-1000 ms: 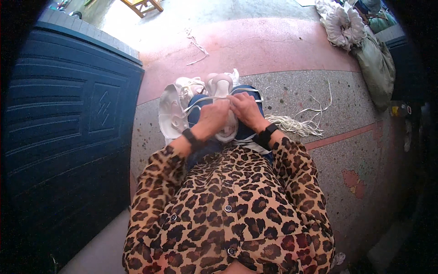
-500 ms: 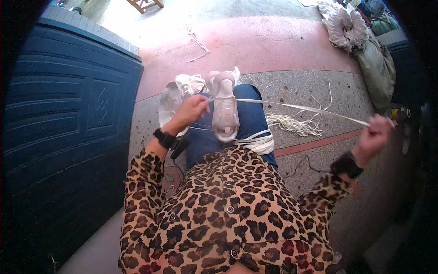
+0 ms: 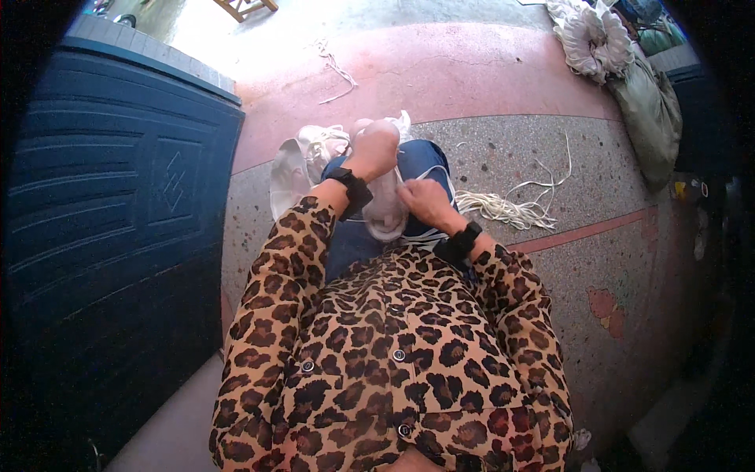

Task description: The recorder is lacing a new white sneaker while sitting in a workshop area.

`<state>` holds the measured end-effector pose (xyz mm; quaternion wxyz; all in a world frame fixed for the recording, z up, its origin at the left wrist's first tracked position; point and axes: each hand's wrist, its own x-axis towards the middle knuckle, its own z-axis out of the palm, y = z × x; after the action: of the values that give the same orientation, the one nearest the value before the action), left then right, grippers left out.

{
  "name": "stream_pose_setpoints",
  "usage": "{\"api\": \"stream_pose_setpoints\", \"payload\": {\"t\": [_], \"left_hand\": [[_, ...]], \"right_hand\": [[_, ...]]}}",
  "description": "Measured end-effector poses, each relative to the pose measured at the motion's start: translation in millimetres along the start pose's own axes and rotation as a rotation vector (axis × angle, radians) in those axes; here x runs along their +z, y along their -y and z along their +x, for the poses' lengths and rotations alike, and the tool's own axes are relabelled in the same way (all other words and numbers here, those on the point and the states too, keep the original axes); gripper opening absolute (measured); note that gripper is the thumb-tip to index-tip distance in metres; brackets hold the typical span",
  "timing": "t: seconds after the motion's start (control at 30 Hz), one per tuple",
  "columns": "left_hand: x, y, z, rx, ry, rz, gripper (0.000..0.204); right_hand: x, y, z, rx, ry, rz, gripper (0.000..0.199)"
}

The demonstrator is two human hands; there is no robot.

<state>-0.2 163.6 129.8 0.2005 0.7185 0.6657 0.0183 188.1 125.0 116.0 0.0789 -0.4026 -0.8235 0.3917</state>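
Note:
A pale pink shoe lies sole up across my lap, on my blue jeans. My left hand is closed over its far half and hides that part; what the fingers grip there cannot be made out. Close against the shoe's right side, my right hand is closed on a white shoelace, which loops up over my right thigh. More white laces lie on that thigh, partly covered by my right wrist. A rounded pink end of what looks like a second shoe shows just beyond my left hand.
White shoes and a white open piece are beside my left knee. A heap of white laces lies on the floor at right, a few strands farther off. A blue panelled door stands left, a full sack right.
My right hand has come in from far right to the shoe, and the stretched lace has gone slack into a loop. My left hand has moved right and up, over the shoe.

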Motion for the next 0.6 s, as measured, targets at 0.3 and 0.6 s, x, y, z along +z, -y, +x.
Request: {"api": "stream_pose_setpoints", "payload": {"t": [0.3, 0.6], "left_hand": [[9.0, 1.6, 1.6, -0.034, 0.028, 0.045, 0.025], [-15.2, 26.3, -46.3, -0.091, -0.177, -0.603, 0.028]], "right_hand": [[-58.3, 3.6, -144.6, -0.132, 0.232, 0.047, 0.035], [-87.4, -41.5, -87.6, 0.332, -0.538, 0.301, 0.033]]}}
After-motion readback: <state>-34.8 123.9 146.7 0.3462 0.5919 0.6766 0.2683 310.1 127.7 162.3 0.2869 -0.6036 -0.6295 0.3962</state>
